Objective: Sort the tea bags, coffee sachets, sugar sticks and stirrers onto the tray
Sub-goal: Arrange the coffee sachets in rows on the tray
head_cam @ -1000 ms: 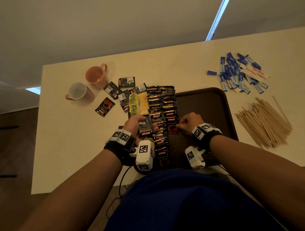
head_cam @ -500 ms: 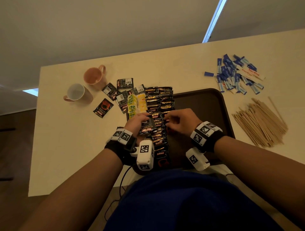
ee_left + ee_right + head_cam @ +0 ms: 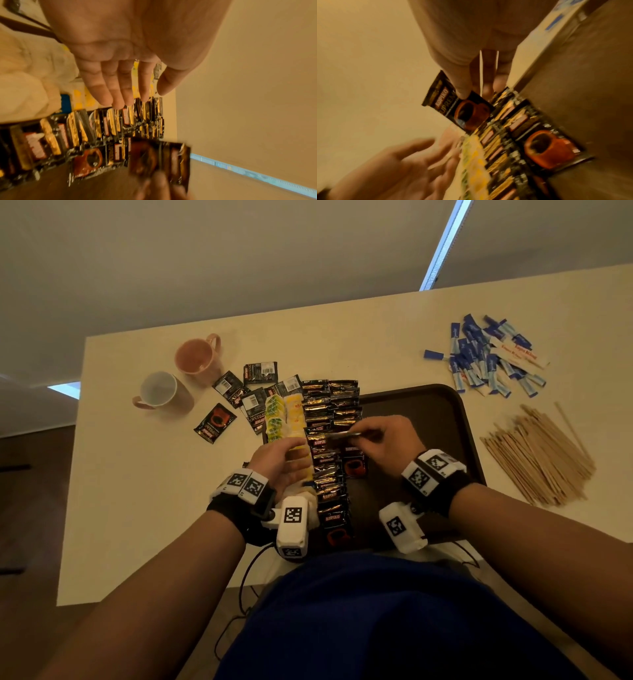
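Note:
A dark brown tray (image 3: 421, 419) holds two columns of black and gold coffee sachets (image 3: 329, 412), with yellow and green tea bags (image 3: 286, 416) along its left side. My right hand (image 3: 359, 436) pinches one coffee sachet (image 3: 342, 434) edge-on above the rows. In the right wrist view, the thumb and fingers of this right hand (image 3: 474, 90) grip the sachet (image 3: 458, 106) by its end. My left hand (image 3: 291, 450) hovers over the tea bags, and the left wrist view shows this left hand (image 3: 147, 94) with straight fingers, holding nothing.
Blue and white sugar sticks (image 3: 489, 357) lie at the table's far right, with a heap of wooden stirrers (image 3: 537, 453) below them. Loose coffee sachets (image 3: 253, 392) lie left of the tray, beside a pink mug (image 3: 197, 357) and a white mug (image 3: 159, 390).
The sachet held in my left hand has passed to my right hand, which came over from the tray's second column. My left hand has opened.

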